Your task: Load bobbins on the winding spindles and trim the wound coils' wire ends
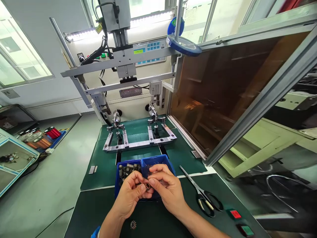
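Both of my hands meet over the front of a blue two-compartment bin (158,161). My left hand (130,194) and my right hand (166,189) pinch a small round toothed metal part (148,186) between thumbs and fingertips. The bin's left compartment holds several small dark metal parts (126,170); the right compartment is mostly hidden behind my fingers. A second toothed round part (133,225) lies on the green mat just below my left wrist.
Black-handled scissors (201,195) lie on the mat to the right. Red (235,214) and green (247,230) buttons sit at the front right. A machine with two spindle fixtures (138,132) stands behind the bin; its tinted door (223,96) stands swung out on the right.
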Motion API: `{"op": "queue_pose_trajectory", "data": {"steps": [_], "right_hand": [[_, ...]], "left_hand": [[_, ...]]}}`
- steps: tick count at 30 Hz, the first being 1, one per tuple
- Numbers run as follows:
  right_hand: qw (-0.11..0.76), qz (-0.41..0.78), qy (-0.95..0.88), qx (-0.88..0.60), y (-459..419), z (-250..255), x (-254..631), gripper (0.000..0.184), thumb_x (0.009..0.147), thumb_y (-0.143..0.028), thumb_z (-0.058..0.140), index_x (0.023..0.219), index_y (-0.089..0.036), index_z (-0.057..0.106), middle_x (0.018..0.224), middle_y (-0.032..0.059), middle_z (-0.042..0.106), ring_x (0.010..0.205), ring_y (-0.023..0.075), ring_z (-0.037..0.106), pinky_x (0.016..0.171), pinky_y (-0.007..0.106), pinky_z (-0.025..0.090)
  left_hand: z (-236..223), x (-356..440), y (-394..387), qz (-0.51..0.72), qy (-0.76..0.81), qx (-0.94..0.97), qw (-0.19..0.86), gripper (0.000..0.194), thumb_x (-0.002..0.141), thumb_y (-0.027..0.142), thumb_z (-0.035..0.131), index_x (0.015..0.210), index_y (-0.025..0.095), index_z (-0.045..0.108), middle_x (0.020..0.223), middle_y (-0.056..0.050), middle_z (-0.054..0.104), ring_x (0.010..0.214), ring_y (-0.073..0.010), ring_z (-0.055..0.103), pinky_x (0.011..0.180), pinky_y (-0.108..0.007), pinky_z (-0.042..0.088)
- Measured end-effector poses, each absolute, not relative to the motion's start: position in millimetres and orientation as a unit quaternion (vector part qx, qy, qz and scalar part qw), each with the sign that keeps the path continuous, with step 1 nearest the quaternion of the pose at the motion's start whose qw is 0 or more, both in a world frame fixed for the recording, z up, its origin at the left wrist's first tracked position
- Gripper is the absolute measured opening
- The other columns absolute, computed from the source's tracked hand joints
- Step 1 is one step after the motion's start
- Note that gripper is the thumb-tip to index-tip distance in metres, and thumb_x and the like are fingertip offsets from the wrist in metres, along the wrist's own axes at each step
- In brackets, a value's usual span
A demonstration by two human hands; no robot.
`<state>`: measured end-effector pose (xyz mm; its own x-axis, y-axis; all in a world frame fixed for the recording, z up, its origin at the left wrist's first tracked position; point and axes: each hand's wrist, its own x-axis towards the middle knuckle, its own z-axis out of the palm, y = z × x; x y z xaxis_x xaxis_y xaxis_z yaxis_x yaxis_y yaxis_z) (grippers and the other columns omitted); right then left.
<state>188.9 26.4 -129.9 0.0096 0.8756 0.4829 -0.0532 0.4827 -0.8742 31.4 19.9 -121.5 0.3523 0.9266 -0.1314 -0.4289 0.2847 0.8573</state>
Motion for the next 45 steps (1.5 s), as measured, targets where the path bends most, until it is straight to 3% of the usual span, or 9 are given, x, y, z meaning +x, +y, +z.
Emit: {"op": "queue_pose_trajectory", "data": {"steps": [4, 10, 16, 23, 29, 36, 41, 45], "right_hand": [[0.624, 0.389, -0.592, -0.33, 28, -128, 195, 0.011, 0.083, -0.037, 0.068, 0.08, -0.029, 0.074, 0.089, 0.0061, 0.065, 0.093, 0.0194, 0.059, 0.083, 0.038, 0.05], [0.539, 0.442, -0.663, -0.273, 31, -126, 201, 0.027, 0.081, -0.04, 0.069, 0.107, -0.033, 0.071, 0.119, 0.0087, 0.057, 0.115, 0.0238, 0.053, 0.097, 0.045, 0.046], [0.548, 0.488, -0.631, -0.249, 33, -127, 201, 0.014, 0.083, -0.037, 0.067, 0.089, -0.027, 0.075, 0.111, 0.0086, 0.061, 0.105, 0.0206, 0.059, 0.093, 0.04, 0.049], [0.542, 0.477, -0.635, -0.276, 32, -127, 199, 0.028, 0.085, -0.046, 0.063, 0.076, -0.02, 0.069, 0.102, 0.0096, 0.06, 0.102, 0.0215, 0.056, 0.09, 0.039, 0.047], [0.53, 0.457, -0.659, -0.275, 29, -126, 199, 0.03, 0.087, -0.047, 0.059, 0.076, -0.02, 0.066, 0.102, 0.0085, 0.057, 0.101, 0.0217, 0.055, 0.092, 0.041, 0.044], [0.522, 0.406, -0.679, -0.318, 26, -128, 198, 0.024, 0.092, -0.039, 0.053, 0.08, -0.021, 0.063, 0.104, 0.0075, 0.055, 0.104, 0.0216, 0.051, 0.091, 0.043, 0.041], [0.498, 0.37, -0.722, -0.306, 26, -128, 199, 0.022, 0.094, -0.033, 0.047, 0.079, -0.019, 0.057, 0.106, 0.0078, 0.054, 0.109, 0.0223, 0.048, 0.094, 0.045, 0.037], [0.494, 0.365, -0.725, -0.312, 25, -127, 202, 0.018, 0.094, -0.03, 0.049, 0.082, -0.021, 0.059, 0.11, 0.0079, 0.054, 0.113, 0.022, 0.045, 0.094, 0.043, 0.038]], "left_hand": [[-122, 31, 18, 0.463, 0.318, 0.369, 0.74, 0.041, 0.074, 0.03, 0.083, 0.085, 0.014, 0.047, 0.079, -0.001, 0.062, 0.074, -0.0141, 0.067, 0.065, -0.022, 0.056], [-124, 29, 16, 0.462, 0.28, 0.368, 0.757, 0.033, 0.082, 0.032, 0.076, 0.089, 0.014, 0.049, 0.086, -0.003, 0.065, 0.066, -0.0083, 0.065, 0.062, -0.019, 0.057], [-124, 31, 16, 0.444, 0.287, 0.364, 0.767, 0.037, 0.08, 0.035, 0.078, 0.087, 0.014, 0.047, 0.073, -0.001, 0.064, 0.066, -0.0125, 0.068, 0.06, -0.019, 0.058], [-123, 30, 15, 0.444, 0.277, 0.374, 0.766, 0.039, 0.074, 0.028, 0.083, 0.086, 0.015, 0.048, 0.077, -0.001, 0.063, 0.072, -0.0143, 0.068, 0.063, -0.02, 0.057], [-125, 31, 14, 0.446, 0.289, 0.418, 0.737, 0.037, 0.078, 0.037, 0.079, 0.099, 0.014, 0.059, 0.084, -0.004, 0.062, 0.071, -0.0138, 0.067, 0.064, -0.022, 0.057], [-130, 32, 15, 0.486, 0.304, 0.465, 0.674, 0.042, 0.069, 0.023, 0.086, 0.1, 0.018, 0.059, 0.085, -0.001, 0.06, 0.076, -0.0106, 0.06, 0.07, -0.021, 0.052], [-129, 32, 16, 0.437, 0.289, 0.481, 0.703, 0.043, 0.079, 0.046, 0.075, 0.106, 0.015, 0.063, 0.09, -0.007, 0.062, 0.07, -0.013, 0.063, 0.066, -0.024, 0.054], [-126, 30, 15, 0.411, 0.334, 0.471, 0.705, 0.044, 0.079, 0.048, 0.075, 0.103, 0.011, 0.067, 0.078, -0.008, 0.063, 0.065, -0.0138, 0.063, 0.061, -0.023, 0.055]]}}
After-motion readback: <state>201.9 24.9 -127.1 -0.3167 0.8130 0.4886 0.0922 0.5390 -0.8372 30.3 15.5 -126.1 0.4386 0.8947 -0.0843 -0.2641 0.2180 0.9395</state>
